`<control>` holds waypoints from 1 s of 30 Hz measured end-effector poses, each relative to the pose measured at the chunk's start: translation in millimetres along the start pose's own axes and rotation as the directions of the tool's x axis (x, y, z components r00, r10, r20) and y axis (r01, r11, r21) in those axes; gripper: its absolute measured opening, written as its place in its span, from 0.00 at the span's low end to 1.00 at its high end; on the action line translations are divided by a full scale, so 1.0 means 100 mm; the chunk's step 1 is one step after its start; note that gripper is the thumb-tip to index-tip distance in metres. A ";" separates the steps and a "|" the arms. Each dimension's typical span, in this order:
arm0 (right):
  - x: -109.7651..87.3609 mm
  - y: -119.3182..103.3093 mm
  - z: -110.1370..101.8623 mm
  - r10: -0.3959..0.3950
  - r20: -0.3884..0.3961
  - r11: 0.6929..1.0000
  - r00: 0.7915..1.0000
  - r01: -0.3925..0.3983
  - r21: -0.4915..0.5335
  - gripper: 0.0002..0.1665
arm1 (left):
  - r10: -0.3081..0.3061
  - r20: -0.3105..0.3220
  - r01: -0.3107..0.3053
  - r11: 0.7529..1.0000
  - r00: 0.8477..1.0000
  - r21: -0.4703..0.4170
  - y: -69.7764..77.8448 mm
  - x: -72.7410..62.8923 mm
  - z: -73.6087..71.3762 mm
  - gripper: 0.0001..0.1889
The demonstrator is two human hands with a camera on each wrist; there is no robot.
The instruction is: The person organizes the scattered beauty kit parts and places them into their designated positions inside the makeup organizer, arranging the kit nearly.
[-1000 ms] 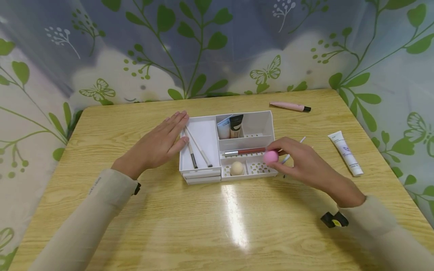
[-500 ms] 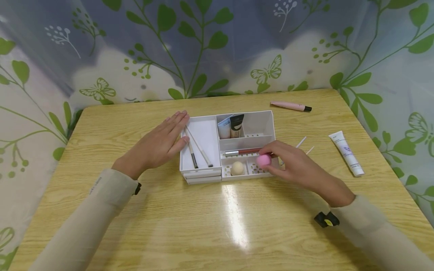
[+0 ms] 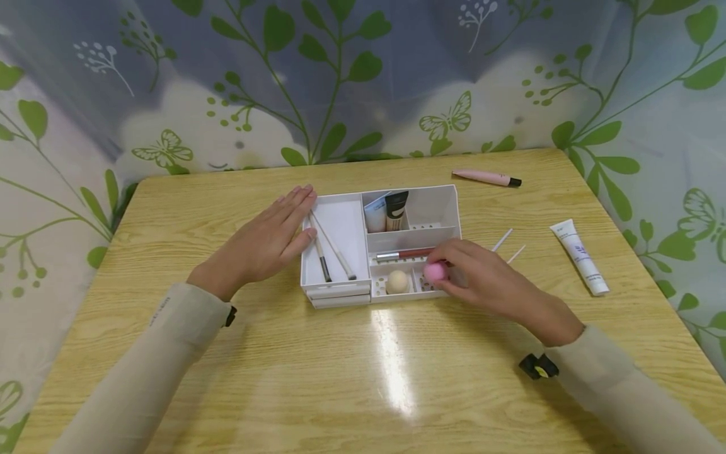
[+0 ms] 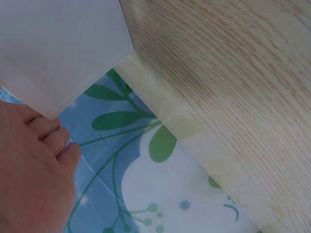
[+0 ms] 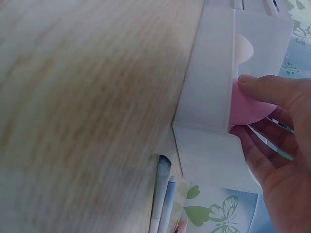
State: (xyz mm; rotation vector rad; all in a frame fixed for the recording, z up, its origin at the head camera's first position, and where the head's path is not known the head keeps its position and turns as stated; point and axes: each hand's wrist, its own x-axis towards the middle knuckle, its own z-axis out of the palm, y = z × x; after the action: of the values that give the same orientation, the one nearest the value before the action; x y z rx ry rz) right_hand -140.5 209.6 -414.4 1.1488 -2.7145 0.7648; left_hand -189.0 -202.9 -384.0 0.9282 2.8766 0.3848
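Note:
A white organizer (image 3: 336,284) stands mid-table. My left hand (image 3: 258,246) rests on its left rim with straight fingers. Between thumb and fingers my right hand (image 3: 482,274) pinches a pink makeup sponge (image 3: 435,272), low in the front right compartment; the right wrist view shows the sponge (image 5: 248,108) partly behind the front wall. Beside it, in the adjoining compartment, sits a beige sponge (image 3: 397,282). A brush with a dark red handle (image 3: 405,254) lies in the middle slot, its right end hidden by my right hand. Two thin brushes (image 3: 331,249) lie in the left tray.
At the back of the organizer stand a blue-white tube (image 3: 375,214) and a black-capped tube (image 3: 396,211). Right of it, two thin brushes (image 3: 501,239) lie partly behind my right hand. Farther out are a white tube (image 3: 580,257) and a pink tube (image 3: 486,178).
My right hand has moved left and slightly down with the pink sponge, from the organizer's right edge into the front right compartment. The left hand has stayed still.

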 end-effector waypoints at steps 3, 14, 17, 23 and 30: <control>0.01 -0.02 0.02 -0.004 0.016 1.000 1.000 0.005 -0.017 0.17 | -0.003 0.002 0.003 1.000 1.000 -0.003 0.00 0.00 0.00 0.38; 0.02 -0.03 0.05 -0.044 0.009 0.996 0.999 0.045 -0.072 0.18 | -0.019 0.011 0.019 1.000 1.000 -0.010 0.00 -0.01 -0.01 0.38; 0.02 -0.02 0.05 -0.058 0.004 0.995 0.998 0.058 -0.078 0.18 | -0.017 0.007 0.017 1.000 1.000 -0.006 0.00 -0.01 -0.01 0.38; 0.00 -0.01 0.07 -0.105 -0.022 0.990 0.994 0.102 -0.098 0.20 | -0.014 0.006 0.014 1.000 1.000 -0.001 0.01 0.00 -0.01 0.38; -0.01 0.00 0.09 -0.142 -0.046 0.984 0.989 0.135 -0.117 0.22 | -0.012 0.009 0.012 1.000 1.000 -0.003 0.01 0.00 -0.01 0.38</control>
State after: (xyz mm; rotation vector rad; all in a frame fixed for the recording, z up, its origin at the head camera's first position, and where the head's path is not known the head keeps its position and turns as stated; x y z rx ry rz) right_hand -138.8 206.2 -422.3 1.2558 -2.5647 0.6046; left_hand -188.7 -202.5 -383.3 0.9098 2.8714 0.3826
